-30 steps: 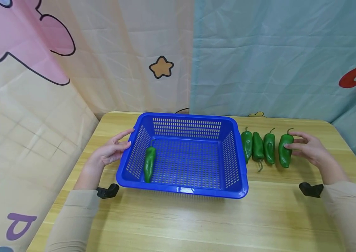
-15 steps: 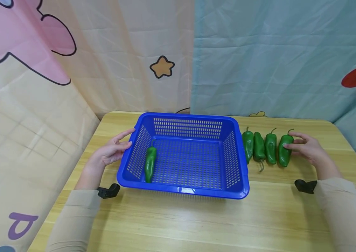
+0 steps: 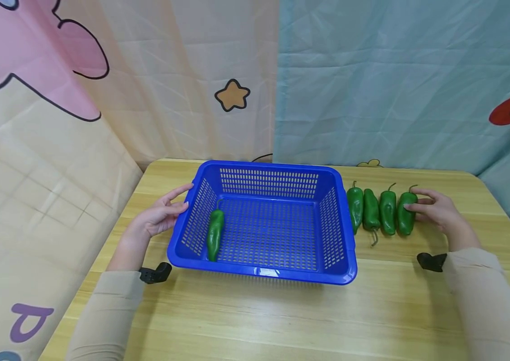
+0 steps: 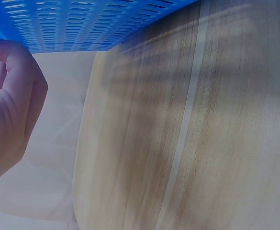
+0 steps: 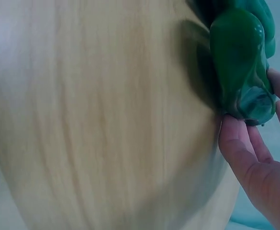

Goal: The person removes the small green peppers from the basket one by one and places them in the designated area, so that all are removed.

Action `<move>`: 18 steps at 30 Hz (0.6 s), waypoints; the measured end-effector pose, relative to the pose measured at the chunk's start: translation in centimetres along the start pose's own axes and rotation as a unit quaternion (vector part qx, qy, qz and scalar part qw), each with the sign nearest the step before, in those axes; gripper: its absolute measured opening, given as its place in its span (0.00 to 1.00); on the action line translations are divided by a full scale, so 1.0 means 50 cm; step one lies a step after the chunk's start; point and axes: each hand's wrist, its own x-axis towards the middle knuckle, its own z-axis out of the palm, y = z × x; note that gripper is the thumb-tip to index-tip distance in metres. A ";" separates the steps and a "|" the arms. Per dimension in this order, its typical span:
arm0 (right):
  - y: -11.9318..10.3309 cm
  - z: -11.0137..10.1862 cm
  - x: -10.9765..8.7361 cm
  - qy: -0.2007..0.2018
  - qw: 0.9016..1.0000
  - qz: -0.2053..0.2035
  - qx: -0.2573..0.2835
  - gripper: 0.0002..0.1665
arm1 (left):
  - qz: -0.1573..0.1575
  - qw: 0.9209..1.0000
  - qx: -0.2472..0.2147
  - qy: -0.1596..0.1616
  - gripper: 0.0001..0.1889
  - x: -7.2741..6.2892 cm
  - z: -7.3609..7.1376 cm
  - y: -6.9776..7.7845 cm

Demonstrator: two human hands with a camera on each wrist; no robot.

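Observation:
My left hand [image 3: 160,216] holds the left rim of a blue perforated plastic basket [image 3: 261,273], with thumb and fingers at its edge. In the left wrist view, bent fingers [image 4: 15,72] meet the basket wall [image 4: 68,24]. One green pepper [image 3: 214,234] lies inside the basket, along its left side. To the right of the basket, my right hand [image 3: 437,210] grips the rightmost green pepper [image 3: 405,216] between thumb and fingers. The right wrist view shows that pepper [image 5: 240,57] end-on, with the thumb against its near side.
Three more green peppers, a left one [image 3: 355,206], a middle one [image 3: 371,210] and a right one [image 3: 387,211], lie in a row on the wooden table [image 3: 282,321], close beside the basket. Printed curtains [image 3: 372,90] hang behind and at the sides.
My right hand has slid the gripped pepper a little to the left, narrowing the gap to its neighbour in the row. My left hand and the basket stay nearly still.

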 end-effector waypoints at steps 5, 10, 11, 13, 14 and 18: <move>0.001 0.001 0.006 -0.002 1.000 -0.003 0.016 0.59 | -0.004 1.000 0.005 0.004 0.24 0.001 0.003 0.002; 0.000 0.002 0.006 -0.002 1.000 -0.004 0.025 0.54 | -0.005 1.000 0.005 0.004 0.25 0.000 0.001 0.002; 0.000 0.001 0.005 -0.002 1.000 -0.004 0.027 0.52 | -0.005 1.000 0.006 0.004 0.25 0.000 0.001 0.002; 0.001 -0.002 0.005 -0.002 1.000 -0.002 0.031 0.49 | -0.005 1.000 0.007 0.004 0.25 0.000 0.001 0.002; 0.001 -0.004 0.006 -0.002 0.999 -0.001 0.033 0.48 | -0.005 1.000 0.007 0.004 0.25 0.001 0.001 0.002; -0.002 -0.010 0.002 -0.002 1.000 -0.005 0.014 0.48 | -0.005 1.000 0.008 0.003 0.25 0.001 0.000 0.001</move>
